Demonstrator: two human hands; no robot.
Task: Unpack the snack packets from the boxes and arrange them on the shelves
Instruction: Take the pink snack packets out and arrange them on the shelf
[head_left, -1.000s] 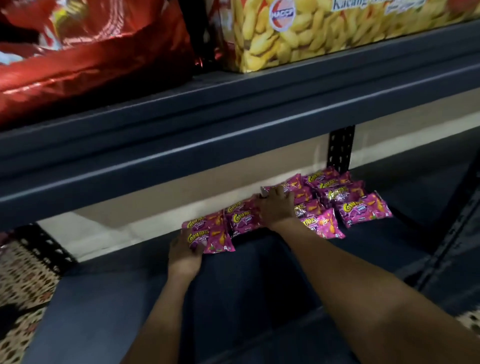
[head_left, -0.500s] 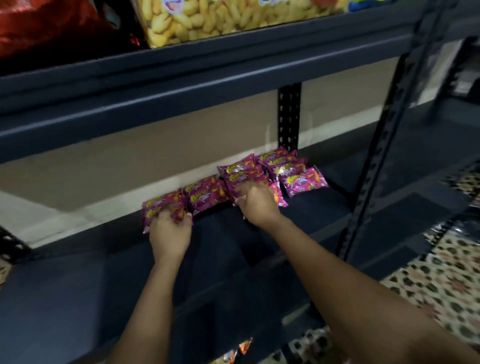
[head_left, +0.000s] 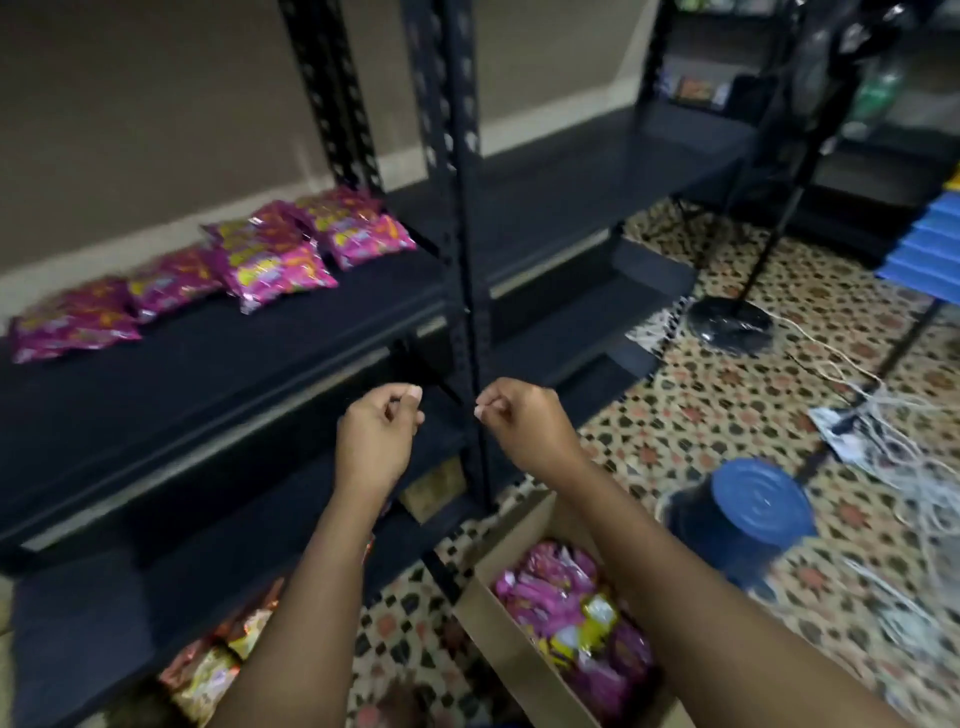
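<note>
Printing on the blurred pink foil snack packets is unreadable, and the brown cardboard box beneath them is cropped by the bottom edge.

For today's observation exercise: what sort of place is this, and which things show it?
Probably a small shop's stockroom: dark metal shelving, pink snack packets laid in rows on it, and an open cardboard box holding more.
</note>
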